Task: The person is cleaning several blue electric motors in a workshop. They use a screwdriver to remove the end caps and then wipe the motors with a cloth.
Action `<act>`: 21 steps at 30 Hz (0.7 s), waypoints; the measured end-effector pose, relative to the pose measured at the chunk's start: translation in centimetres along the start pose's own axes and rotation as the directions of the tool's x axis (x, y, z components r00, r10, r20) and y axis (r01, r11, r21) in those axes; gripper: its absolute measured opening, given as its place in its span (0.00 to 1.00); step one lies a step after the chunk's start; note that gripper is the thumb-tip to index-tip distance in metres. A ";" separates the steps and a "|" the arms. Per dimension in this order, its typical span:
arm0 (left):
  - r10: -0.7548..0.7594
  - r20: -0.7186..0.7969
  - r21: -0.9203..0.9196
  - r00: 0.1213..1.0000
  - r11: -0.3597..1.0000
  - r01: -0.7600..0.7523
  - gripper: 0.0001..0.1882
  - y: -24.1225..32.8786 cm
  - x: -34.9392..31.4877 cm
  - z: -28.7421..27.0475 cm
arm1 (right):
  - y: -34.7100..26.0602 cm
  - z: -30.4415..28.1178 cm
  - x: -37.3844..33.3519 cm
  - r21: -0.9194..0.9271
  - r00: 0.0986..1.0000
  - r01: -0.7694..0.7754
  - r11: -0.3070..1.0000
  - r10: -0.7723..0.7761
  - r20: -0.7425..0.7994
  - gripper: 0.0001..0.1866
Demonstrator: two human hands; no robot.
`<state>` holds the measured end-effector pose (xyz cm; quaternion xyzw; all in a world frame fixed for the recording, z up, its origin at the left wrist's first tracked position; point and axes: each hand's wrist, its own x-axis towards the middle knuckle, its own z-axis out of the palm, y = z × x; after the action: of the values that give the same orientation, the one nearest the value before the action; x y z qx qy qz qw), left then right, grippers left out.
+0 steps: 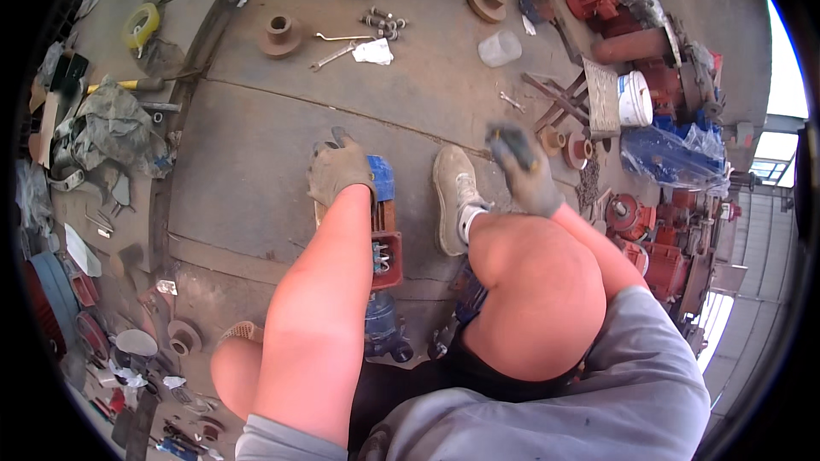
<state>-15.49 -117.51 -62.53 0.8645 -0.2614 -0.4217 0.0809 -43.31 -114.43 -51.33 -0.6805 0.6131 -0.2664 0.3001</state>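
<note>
My left hand (342, 171), in a grey work glove, is at the far end of a blue electric motor (383, 320) that lies between my legs. Its fingers are bent over that end, and my forearm hides part of the motor. A red terminal box (389, 260) on the motor stands uncovered, with metal terminals inside. My right hand (527, 172), gloved too, hovers beside my right knee, just right of my shoe (453, 196). Motion smears its dark fingertips, so whether it holds anything does not show.
Ahead lie wrenches (333, 53), a white paper (373, 52), several bolts (384, 21) and a flanged hub (279, 37). A clear plastic cup (500, 49) stands farther right. Red motors (630, 216) and a white bucket (634, 99) line the right side. A hammer (128, 85) lies left.
</note>
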 end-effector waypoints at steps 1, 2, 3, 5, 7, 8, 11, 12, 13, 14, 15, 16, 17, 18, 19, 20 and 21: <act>-0.026 -0.013 -0.010 1.000 1.000 0.026 0.35 0.0 0.2 -0.2 | 0.1 1.3 1.3 0.044 0.999 0.047 0.998 -0.047 -0.011 0.17; -0.028 0.000 -0.002 1.000 1.000 0.028 0.35 0.0 0.3 0.1 | 0.2 2.2 2.3 0.076 0.996 0.092 0.993 -0.091 -0.023 0.17; -0.041 -0.004 0.015 0.999 0.999 0.041 0.35 -0.3 0.6 0.3 | -0.4 3.9 3.1 0.233 0.998 -0.029 0.972 0.017 0.054 0.18; -0.060 -0.018 0.041 0.998 0.997 0.061 0.35 -0.1 1.3 1.1 | -0.2 6.0 4.6 0.431 0.975 -0.212 0.877 0.157 0.159 0.22; -0.078 -0.032 0.092 0.996 0.992 0.080 0.35 0.0 1.2 1.7 | 1.8 6.8 6.9 0.437 0.960 -0.269 0.859 0.204 0.190 0.25; -0.082 -0.046 0.097 0.996 0.992 0.086 0.35 -0.5 1.2 1.8 | 2.8 7.3 7.8 0.438 0.950 -0.301 0.847 0.229 0.210 0.26; -0.065 -0.091 0.069 0.994 0.995 0.071 0.32 -0.1 1.6 2.6 | 6.7 10.5 11.4 0.553 0.951 -0.306 0.775 0.215 0.224 0.26; -0.066 -0.103 0.066 0.992 0.995 0.073 0.31 -0.2 1.6 2.5 | 7.2 11.6 12.9 0.580 0.944 -0.327 0.746 0.229 0.238 0.25; -0.057 -0.108 0.061 0.993 0.996 0.063 0.30 -0.4 1.8 2.8 | 7.0 12.9 14.4 0.585 0.910 -0.411 0.699 0.282 0.303 0.23; -0.071 -0.131 0.034 0.989 0.997 0.076 0.29 -0.5 2.1 3.0 | 6.3 14.5 15.9 0.583 0.869 -0.492 0.647 0.332 0.365 0.22; -0.086 -0.152 0.010 0.985 0.996 0.088 0.29 -1.0 2.2 2.6 | 5.4 16.0 16.8 0.573 0.820 -0.572 0.587 0.381 0.428 0.21; -0.091 -0.154 -0.021 0.984 0.996 0.089 0.28 -0.7 2.0 2.8 | 5.8 17.1 17.7 0.529 0.820 -0.547 0.649 0.290 0.493 0.20; -0.149 -0.138 -0.037 0.979 0.989 0.146 0.27 -0.5 1.7 2.8 | 6.4 18.2 18.6 0.487 0.805 -0.513 0.707 0.199 0.559 0.19; -0.142 -0.164 -0.038 0.976 0.990 0.137 0.28 -0.5 1.8 3.0 | 6.9 19.1 19.7 0.462 0.771 -0.460 0.758 0.083 0.632 0.19; -0.135 -0.191 -0.040 0.972 0.991 0.130 0.28 -0.6 1.9 3.3 | 7.3 19.3 20.4 0.481 0.774 -0.450 0.752 0.059 0.631 0.17; -0.131 -0.219 -0.041 0.967 0.991 0.125 0.28 -0.8 1.7 3.6 | 7.6 19.5 20.8 0.501 0.776 -0.440 0.746 0.034 0.630 0.16; -0.142 -0.285 -0.047 0.948 0.990 0.135 0.27 -0.3 1.1 3.5 | 7.5 20.0 21.1 0.527 0.774 -0.433 0.731 0.002 0.634 0.15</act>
<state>-17.52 -117.57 -65.65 0.9317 -0.1797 -0.2995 0.1000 -31.53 -134.34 -70.54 -0.5000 0.4359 -0.1948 0.7225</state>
